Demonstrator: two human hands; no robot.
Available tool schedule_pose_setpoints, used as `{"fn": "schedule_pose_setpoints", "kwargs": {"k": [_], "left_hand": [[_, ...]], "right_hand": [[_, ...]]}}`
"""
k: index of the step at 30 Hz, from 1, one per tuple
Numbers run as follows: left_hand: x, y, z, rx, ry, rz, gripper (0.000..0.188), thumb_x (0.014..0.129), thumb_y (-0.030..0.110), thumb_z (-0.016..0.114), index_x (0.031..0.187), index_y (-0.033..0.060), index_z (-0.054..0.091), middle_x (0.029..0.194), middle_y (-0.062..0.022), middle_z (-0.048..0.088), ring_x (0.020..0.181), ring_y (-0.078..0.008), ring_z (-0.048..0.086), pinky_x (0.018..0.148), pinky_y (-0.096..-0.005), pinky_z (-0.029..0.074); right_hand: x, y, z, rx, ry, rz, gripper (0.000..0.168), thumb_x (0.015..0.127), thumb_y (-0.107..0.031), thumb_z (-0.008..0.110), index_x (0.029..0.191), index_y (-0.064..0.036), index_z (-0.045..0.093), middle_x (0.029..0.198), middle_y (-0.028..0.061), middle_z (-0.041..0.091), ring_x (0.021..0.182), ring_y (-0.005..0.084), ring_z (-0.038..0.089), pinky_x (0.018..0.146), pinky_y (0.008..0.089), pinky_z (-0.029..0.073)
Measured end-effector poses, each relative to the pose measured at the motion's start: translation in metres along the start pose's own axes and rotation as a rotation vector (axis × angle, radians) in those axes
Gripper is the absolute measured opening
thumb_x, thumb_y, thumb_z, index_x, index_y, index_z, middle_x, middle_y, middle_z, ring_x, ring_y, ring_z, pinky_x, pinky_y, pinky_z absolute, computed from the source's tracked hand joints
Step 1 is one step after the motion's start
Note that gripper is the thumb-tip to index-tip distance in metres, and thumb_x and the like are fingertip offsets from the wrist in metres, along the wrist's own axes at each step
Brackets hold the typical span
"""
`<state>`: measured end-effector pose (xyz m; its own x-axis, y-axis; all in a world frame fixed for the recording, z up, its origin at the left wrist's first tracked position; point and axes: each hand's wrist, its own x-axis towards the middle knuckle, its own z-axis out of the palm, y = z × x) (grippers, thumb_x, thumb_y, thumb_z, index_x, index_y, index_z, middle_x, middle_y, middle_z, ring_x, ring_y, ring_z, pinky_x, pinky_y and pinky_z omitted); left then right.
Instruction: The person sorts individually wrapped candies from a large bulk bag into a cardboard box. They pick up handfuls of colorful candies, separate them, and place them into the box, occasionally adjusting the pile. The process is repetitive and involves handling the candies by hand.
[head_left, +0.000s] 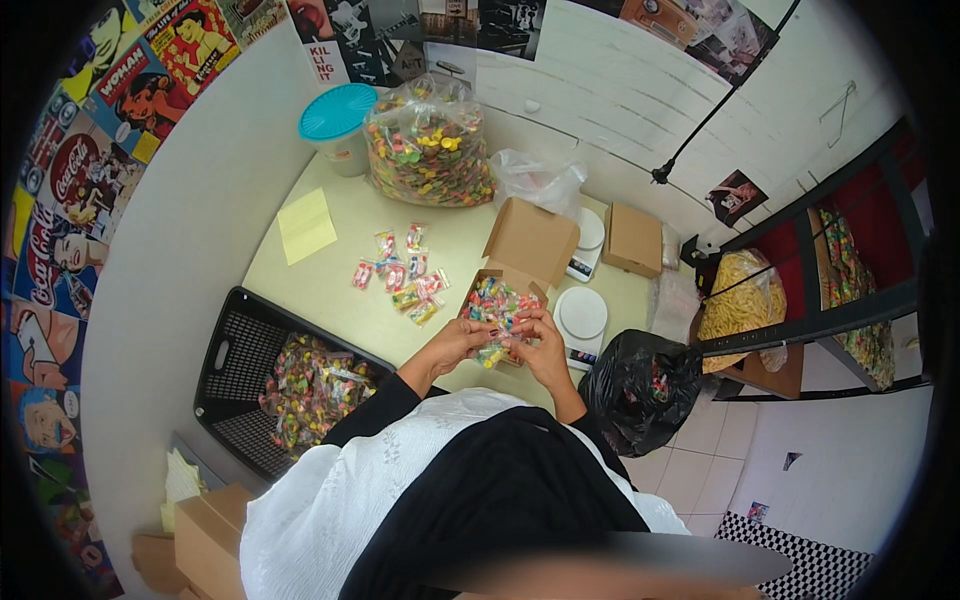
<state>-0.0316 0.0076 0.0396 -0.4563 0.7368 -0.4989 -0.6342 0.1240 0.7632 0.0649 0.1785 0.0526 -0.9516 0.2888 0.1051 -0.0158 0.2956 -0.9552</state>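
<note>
Both my hands meet over the near side of an open cardboard box (531, 238) filled with small wrapped candies (496, 297). Between my fingertips is a clear packet of colourful candy (491, 355), its near end yellow and green. My left hand (453, 346) pinches it from the left, thumb and fingers together. On the other side my right hand (543, 346) grips its upper edge, with the fingers bent over the box. My fingers partly hide the packet. Several small candy packets (407, 276) lie loose on the table to the left of the box.
A black plastic crate (238, 346) of candy bags sits at left. Behind stand a large clear candy bag (427, 161) and a blue-lidded tub (337, 112). Two white scales (583, 313) and a closed cardboard box (632, 238) are at right, near a black plastic bag (626, 390).
</note>
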Motion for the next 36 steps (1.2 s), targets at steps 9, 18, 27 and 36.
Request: {"fn": "schedule_pose_setpoints", "kwargs": {"k": [9, 18, 27, 36], "left_hand": [[-0.007, 0.005, 0.008, 0.028, 0.014, 0.000, 0.025, 0.088, 0.023, 0.063, 0.101, 0.0027, 0.067, 0.076, 0.0037, 0.059, 0.061, -0.0040, 0.046, 0.055, -0.0188, 0.035], [-0.005, 0.000, 0.007, 0.024, 0.055, 0.009, 0.021, 0.088, 0.020, 0.062, 0.098, 0.0025, 0.068, 0.074, 0.0041, 0.059, 0.059, -0.0035, 0.044, 0.054, -0.0187, 0.034], [-0.006, -0.017, 0.007, 0.084, 0.080, 0.009, 0.020, 0.088, 0.017, 0.061, 0.098, 0.0004, 0.067, 0.074, 0.0035, 0.059, 0.057, -0.0037, 0.042, 0.051, -0.0190, 0.032], [0.007, -0.044, -0.007, 0.044, 0.163, 0.078, 0.018, 0.089, 0.015, 0.059, 0.101, 0.0026, 0.067, 0.071, 0.0044, 0.057, 0.056, -0.0037, 0.042, 0.051, -0.0190, 0.032]], "right_hand": [[-0.003, 0.016, 0.004, 0.227, -0.193, 0.238, 0.015, 0.076, -0.005, 0.069, 0.090, -0.001, 0.067, 0.113, 0.0092, 0.056, 0.102, 0.0187, 0.053, 0.083, 0.0294, 0.044], [-0.004, 0.013, 0.002, 0.047, -0.117, 0.071, 0.014, 0.077, -0.005, 0.069, 0.090, -0.002, 0.064, 0.113, 0.0069, 0.051, 0.103, 0.0183, 0.053, 0.082, 0.0285, 0.046], [-0.008, 0.031, 0.007, 0.116, -0.318, 0.125, 0.011, 0.082, -0.004, 0.061, 0.091, 0.001, 0.063, 0.111, 0.0085, 0.052, 0.104, 0.0205, 0.051, 0.087, 0.0290, 0.043], [-0.008, 0.047, 0.023, -0.020, -0.257, 0.145, 0.015, 0.083, -0.011, 0.064, 0.091, 0.001, 0.062, 0.104, 0.0100, 0.055, 0.099, 0.0201, 0.054, 0.082, 0.0305, 0.045]]}}
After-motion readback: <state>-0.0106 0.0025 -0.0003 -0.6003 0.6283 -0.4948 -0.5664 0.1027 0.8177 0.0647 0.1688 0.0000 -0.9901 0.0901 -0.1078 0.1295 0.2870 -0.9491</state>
